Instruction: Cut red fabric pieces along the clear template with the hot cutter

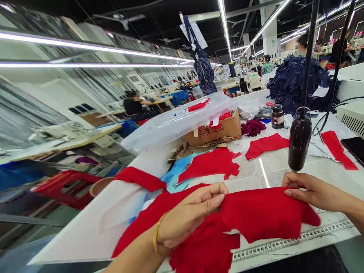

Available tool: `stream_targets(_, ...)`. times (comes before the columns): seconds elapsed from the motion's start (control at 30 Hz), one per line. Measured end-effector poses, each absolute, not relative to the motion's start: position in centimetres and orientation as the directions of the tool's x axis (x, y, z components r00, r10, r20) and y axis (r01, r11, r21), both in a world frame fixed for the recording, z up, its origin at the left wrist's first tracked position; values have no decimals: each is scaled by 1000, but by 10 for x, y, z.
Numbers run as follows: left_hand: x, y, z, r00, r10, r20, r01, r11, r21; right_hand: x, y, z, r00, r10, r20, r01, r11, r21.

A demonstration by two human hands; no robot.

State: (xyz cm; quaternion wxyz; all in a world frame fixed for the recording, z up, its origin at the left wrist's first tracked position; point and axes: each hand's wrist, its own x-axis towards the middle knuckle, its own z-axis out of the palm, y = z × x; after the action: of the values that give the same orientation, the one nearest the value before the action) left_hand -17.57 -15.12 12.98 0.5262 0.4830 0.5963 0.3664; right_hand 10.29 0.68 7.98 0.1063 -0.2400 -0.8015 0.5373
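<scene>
Stretched between my two hands is a cut piece of red fabric, held above the table's front edge. My left hand, with a gold bangle at the wrist, pinches its left upper corner. At the upper right edge my right hand grips it between thumb and fingers, and the fabric's right end hangs past that hand. Below my left hand lies a heap of red fabric pieces. Another notched red piece rests farther back, partly over light blue sheets.
A dark hanging tool dangles just beyond my right hand. A tape measure runs along the front edge. Behind stand a cardboard box, a dark jar and a navy fabric pile. A phone lies right. Other people work farther away.
</scene>
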Motion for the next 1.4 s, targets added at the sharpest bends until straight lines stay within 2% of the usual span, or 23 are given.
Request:
stream_targets(0.17,-190,-124,80,-2,968,-252,549,212,809,129,18,68,-799,564,-208,443,318,-838)
stream_targets(0.33,-196,-94,38,-48,978,-201,694,177,697,139,37,37,-706,701,-103,548,448,-706)
stream_targets(0.47,-197,-87,30,-51,990,-128,792,118,599,136,42,31,-656,748,-98,621,463,-632)
stream_targets(0.7,-199,-86,28,-4,995,-100,865,54,499,136,50,23,-638,768,-54,624,474,-621)
stream_targets(0.93,-201,-88,29,25,996,-86,879,19,476,139,54,19,-651,756,-70,601,457,-655)
stream_targets(1.13,-201,-96,36,57,998,-33,871,-34,491,156,53,26,-717,697,-6,536,546,-644)
stream_targets(1.2,-199,-100,45,49,999,7,866,-46,497,159,50,33,-727,682,80,507,612,-607)
stream_targets(1.27,-196,-106,59,25,992,124,871,-83,485,161,42,44,-702,671,239,467,688,-555)
stream_targets(1.3,-195,-111,67,18,972,235,883,-126,452,161,36,51,-675,662,327,453,721,-525)
stream_targets(1.33,-194,-116,75,27,927,373,902,-184,391,162,29,58,-640,649,412,445,750,-490)
stream_targets(1.4,-195,-130,86,132,779,613,938,-298,176,165,13,67,-562,615,553,449,788,-421)
